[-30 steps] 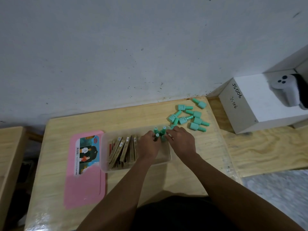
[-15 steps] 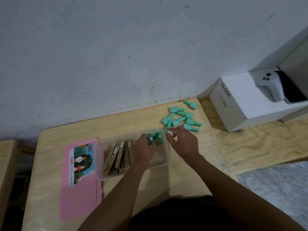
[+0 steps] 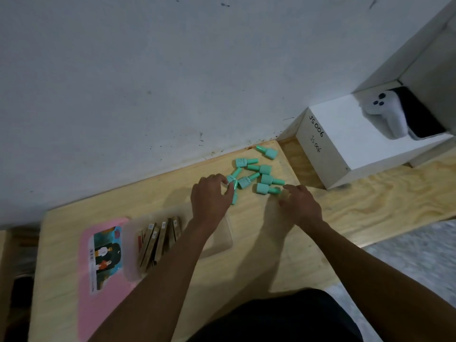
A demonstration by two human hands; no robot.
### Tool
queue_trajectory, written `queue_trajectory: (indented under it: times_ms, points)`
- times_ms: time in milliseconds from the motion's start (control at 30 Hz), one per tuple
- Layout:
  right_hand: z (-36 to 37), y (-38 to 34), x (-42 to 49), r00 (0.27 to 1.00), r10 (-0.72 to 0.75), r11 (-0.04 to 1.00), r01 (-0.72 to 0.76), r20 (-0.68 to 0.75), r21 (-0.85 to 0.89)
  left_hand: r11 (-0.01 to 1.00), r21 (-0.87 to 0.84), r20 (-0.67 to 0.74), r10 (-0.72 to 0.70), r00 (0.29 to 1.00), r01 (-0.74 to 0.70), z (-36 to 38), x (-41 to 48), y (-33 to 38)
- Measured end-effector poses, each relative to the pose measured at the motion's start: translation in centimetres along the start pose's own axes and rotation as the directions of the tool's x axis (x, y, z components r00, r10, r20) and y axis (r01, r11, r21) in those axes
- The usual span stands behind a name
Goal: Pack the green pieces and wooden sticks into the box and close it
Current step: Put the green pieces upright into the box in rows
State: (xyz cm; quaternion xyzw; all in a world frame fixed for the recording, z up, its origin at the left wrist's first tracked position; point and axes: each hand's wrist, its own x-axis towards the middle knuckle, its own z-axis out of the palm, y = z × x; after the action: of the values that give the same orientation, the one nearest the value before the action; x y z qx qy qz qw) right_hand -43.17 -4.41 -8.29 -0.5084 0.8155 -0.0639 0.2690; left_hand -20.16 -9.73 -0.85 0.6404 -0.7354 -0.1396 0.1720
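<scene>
Several mint-green pieces (image 3: 265, 170) lie loose on the wooden table near the wall. My left hand (image 3: 211, 197) has its thumb and fingers closed around one green piece (image 3: 234, 191) at the left of that cluster. My right hand (image 3: 299, 206) is at the cluster's right side, its fingertips touching the tip of the nearest green piece (image 3: 267, 189) without gripping it. The clear plastic box (image 3: 225, 239) sits below the hands, with wooden sticks (image 3: 158, 240) leaning in its left half. My left forearm hides the box's right half. The pink lid (image 3: 104, 257) lies flat beside the box on the left.
A white block (image 3: 345, 144) marked "JS 006" stands right of the table, with a white controller (image 3: 385, 112) and a dark device on top. The grey wall runs along the table's far edge. A lower plywood surface (image 3: 382, 193) extends to the right.
Both hands have left the box and moved up and right to the loose green pieces. The left hand has closed on one. The view has tilted.
</scene>
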Motion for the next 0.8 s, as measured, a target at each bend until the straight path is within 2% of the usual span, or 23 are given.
queue_trajectory:
  times_ms: [100, 167, 233, 333, 433, 533, 667, 800]
  points:
    - [0.0, -0.3, 0.9, 0.999, -0.032, 0.999, 0.032, -0.004, 0.025, 0.989, 0.148, 0.176, -0.049, 0.983, 0.023, 1.9, 2.8, 0.7]
    - [0.2, -0.3, 1.4, 0.997, -0.077, 0.997, 0.077, -0.008, 0.016, 0.969, 0.237, 0.291, -0.134, 0.947, 0.064, 3.0, 4.2, 0.9]
    - [0.4, 0.1, 1.8, 0.991, -0.129, 0.992, 0.129, -0.018, 0.001, 0.94, 0.337, 0.363, -0.172, 0.916, 0.043, 4.2, 5.0, 0.9]
    - [0.3, 0.6, 2.4, 0.977, -0.213, 0.977, 0.213, -0.002, 0.003, 0.892, 0.453, 0.411, -0.209, 0.887, 0.0, 5.7, 5.4, 0.8]
    - [-0.3, 1.1, 2.7, 0.963, -0.268, 0.962, 0.266, 0.033, 0.064, 0.878, 0.478, 0.407, -0.25, 0.878, 0.029, 6.6, 5.2, 0.6]
    - [-0.7, 1.5, 2.8, 0.959, -0.283, 0.955, 0.279, 0.03, 0.101, 0.88, 0.472, 0.383, -0.264, 0.885, 0.059, 7.0, 5.1, 0.8]
    - [-1.1, 1.5, 2.6, 0.944, -0.319, 0.93, 0.329, -0.088, 0.161, 0.911, 0.396, 0.362, -0.272, 0.892, 0.117, 7.1, 5.2, 1.2]
    - [-2.0, 0.7, 2.2, 0.949, -0.297, 0.899, 0.316, -0.109, 0.304, 0.985, 0.031, 0.298, -0.174, 0.939, 0.172, 5.9, 5.2, 1.0]
